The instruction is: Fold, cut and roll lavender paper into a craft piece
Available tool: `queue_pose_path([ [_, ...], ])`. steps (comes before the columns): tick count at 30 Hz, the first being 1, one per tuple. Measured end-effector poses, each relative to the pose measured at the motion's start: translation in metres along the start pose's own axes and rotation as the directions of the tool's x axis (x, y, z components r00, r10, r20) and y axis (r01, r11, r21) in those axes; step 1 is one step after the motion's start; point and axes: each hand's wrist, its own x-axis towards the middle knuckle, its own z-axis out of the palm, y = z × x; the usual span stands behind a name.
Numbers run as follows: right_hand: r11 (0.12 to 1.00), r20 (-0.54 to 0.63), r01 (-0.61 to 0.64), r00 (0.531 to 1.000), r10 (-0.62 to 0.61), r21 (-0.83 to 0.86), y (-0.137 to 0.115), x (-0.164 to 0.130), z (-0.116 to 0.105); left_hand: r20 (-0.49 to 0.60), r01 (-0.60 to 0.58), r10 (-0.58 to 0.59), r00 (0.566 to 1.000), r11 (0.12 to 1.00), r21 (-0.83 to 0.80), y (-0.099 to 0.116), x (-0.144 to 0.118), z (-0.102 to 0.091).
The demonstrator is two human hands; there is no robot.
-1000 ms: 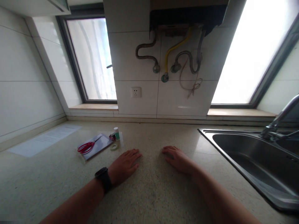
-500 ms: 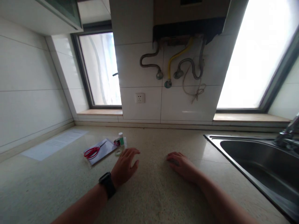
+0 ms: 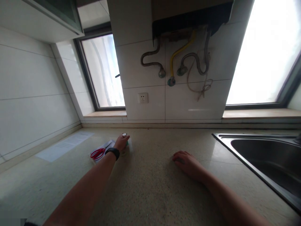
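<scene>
On the speckled stone kitchen counter (image 3: 150, 188), the left hand (image 3: 121, 142) had reached forward and now closed around the small white-capped green bottle (image 3: 124, 136); the right hand (image 3: 185, 161) stayed pressed flat.

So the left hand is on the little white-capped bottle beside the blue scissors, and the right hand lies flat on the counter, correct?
Not quite: the head view shows the scissors have red handles, not blue. The left hand is around the white-capped bottle, and the right hand lies flat on the counter.
</scene>
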Motion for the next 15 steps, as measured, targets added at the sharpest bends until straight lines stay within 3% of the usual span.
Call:
queue_pose_path([
  [9, 1.000, 0.000, 0.002, 1.000, -0.002, 0.010, -0.002, -0.001, -0.002, 0.030, 0.071, -0.072, 0.997, 0.997, 0.030, 0.005, -0.011, 0.006],
  [15, 1.000, 0.011, -0.012, 1.000, 0.012, 0.011, -0.004, -0.001, -0.002, 0.109, 0.058, -0.060, 0.992, 0.998, 0.019, 0.007, -0.022, 0.031],
])
